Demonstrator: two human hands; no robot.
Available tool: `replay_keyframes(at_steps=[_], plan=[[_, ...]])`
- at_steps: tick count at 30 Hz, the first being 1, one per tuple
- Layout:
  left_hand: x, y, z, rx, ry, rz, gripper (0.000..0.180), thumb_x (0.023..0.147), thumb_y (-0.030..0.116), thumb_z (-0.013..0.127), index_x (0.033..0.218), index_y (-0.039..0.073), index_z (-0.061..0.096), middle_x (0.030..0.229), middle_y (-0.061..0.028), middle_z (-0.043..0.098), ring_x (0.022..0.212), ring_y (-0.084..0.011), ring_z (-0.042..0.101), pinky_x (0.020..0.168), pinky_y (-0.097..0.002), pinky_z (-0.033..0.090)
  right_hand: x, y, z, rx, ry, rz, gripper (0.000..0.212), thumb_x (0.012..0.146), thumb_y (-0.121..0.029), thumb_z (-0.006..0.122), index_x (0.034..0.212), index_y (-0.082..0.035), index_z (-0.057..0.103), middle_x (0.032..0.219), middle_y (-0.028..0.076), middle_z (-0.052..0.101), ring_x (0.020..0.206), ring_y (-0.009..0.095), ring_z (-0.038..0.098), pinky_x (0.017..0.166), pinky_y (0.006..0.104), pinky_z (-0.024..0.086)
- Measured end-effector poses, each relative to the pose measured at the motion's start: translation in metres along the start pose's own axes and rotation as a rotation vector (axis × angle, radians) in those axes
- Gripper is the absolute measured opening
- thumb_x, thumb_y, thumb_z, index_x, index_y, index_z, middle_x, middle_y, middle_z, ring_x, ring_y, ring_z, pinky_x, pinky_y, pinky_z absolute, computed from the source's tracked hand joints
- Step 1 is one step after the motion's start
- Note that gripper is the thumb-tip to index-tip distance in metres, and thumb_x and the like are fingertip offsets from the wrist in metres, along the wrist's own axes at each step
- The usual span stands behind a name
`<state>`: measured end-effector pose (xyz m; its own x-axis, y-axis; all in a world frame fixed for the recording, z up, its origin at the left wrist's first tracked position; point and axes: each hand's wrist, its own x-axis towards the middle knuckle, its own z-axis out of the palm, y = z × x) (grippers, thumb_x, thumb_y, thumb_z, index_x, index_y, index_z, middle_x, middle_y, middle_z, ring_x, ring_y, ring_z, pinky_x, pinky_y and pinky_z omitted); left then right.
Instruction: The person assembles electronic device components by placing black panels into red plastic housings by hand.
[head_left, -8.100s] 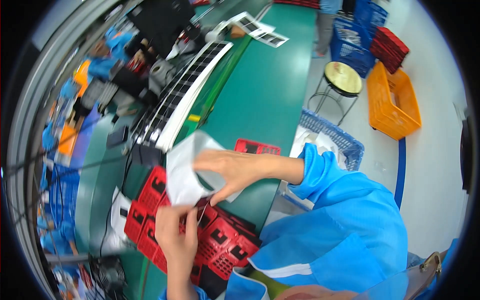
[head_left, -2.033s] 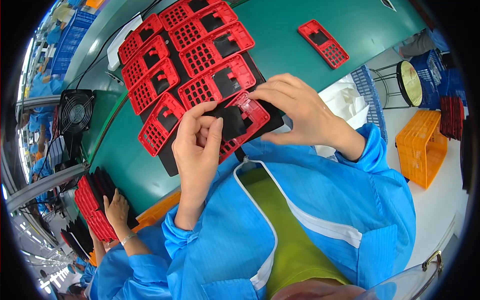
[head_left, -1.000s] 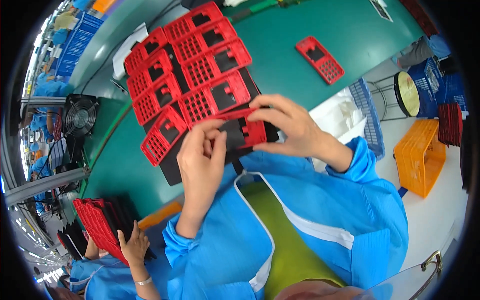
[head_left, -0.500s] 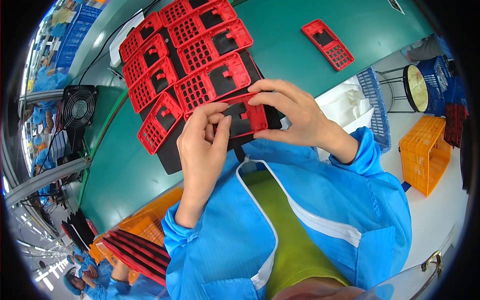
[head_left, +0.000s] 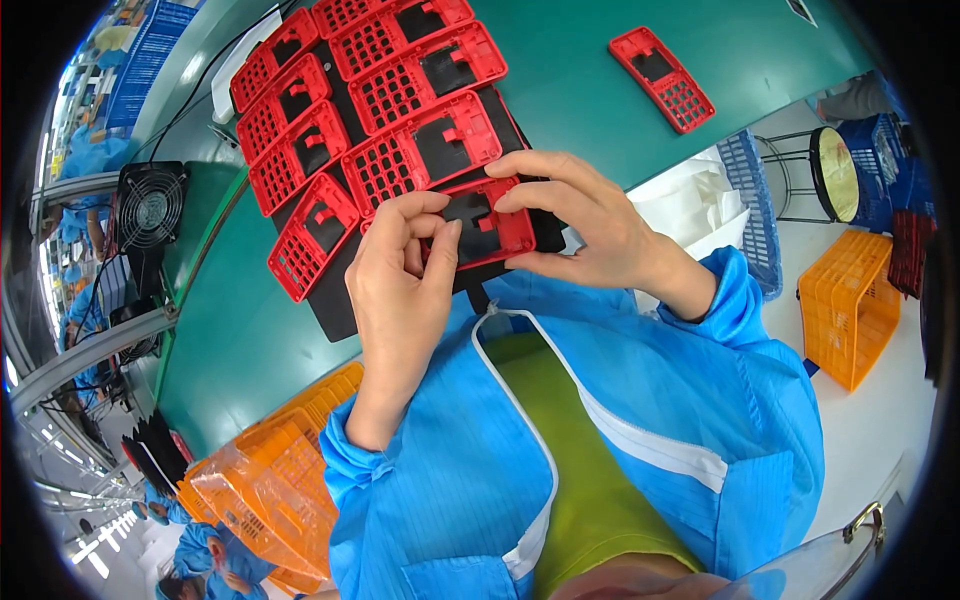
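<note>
Close in front of my body, a red phone housing with a black window area lies at the near edge of a black board. My right hand grips its right end, thumb on the near edge and fingers on the far edge. My left hand covers the keypad end, its thumb and forefinger closed together at the window's left edge. Whatever they pinch is too hidden to name. Several more red housings lie in two rows on the board, just beyond my hands.
A single red housing lies apart on the green table. Blue crate with white sheets and an orange crate stand right. At left are a black fan and orange crates with clear plastic; other people sit beyond.
The board and its housings have shifted slightly left and away in the picture. At the lower left, a stack of red and black pieces and an arm have left view, uncovering the orange crates.
</note>
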<state>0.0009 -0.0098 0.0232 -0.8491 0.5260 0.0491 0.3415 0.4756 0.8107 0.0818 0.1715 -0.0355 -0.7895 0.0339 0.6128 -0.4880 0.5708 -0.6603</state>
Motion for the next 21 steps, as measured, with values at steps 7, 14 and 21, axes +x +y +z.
replay_keyframes(at_steps=[7, 14, 21], plan=[[-0.001, -0.001, 0.002, 0.072, 0.031, 0.062, 0.023, 0.078, -0.002, 0.070, 0.099, 0.003, 0.062, 0.069, -0.0013, 0.056, 0.055, -0.0087, 0.039, 0.051, -0.0242, 0.036, 0.001, 0.002, 0.002, -0.031, 0.002, -0.093, 0.051, 0.060, -0.008, 0.082, 0.107, -0.009, 0.062, 0.112, 0.006, 0.063, 0.109, 0.029, 0.058, 0.087, 0.0386, 0.050], [-0.006, -0.007, 0.007, 0.136, 0.079, 0.148, 0.025, 0.077, -0.002, 0.070, 0.101, 0.002, 0.062, 0.074, -0.0045, 0.062, 0.057, -0.0136, 0.048, 0.053, -0.0273, 0.042, 0.001, 0.002, 0.000, -0.021, -0.074, -0.055, 0.049, 0.063, -0.009, 0.083, 0.108, -0.009, 0.065, 0.109, 0.003, 0.065, 0.111, 0.028, 0.055, 0.082, 0.0361, 0.049], [-0.018, -0.007, -0.010, 0.123, 0.119, 0.206, 0.033, 0.077, -0.004, 0.071, 0.110, 0.001, 0.063, 0.082, -0.0043, 0.066, 0.059, -0.0120, 0.048, 0.054, -0.0254, 0.042, 0.003, -0.004, -0.002, -0.123, -0.116, -0.008, 0.046, 0.063, -0.009, 0.080, 0.107, -0.011, 0.067, 0.109, 0.001, 0.066, 0.110, 0.026, 0.054, 0.079, 0.0369, 0.045]])
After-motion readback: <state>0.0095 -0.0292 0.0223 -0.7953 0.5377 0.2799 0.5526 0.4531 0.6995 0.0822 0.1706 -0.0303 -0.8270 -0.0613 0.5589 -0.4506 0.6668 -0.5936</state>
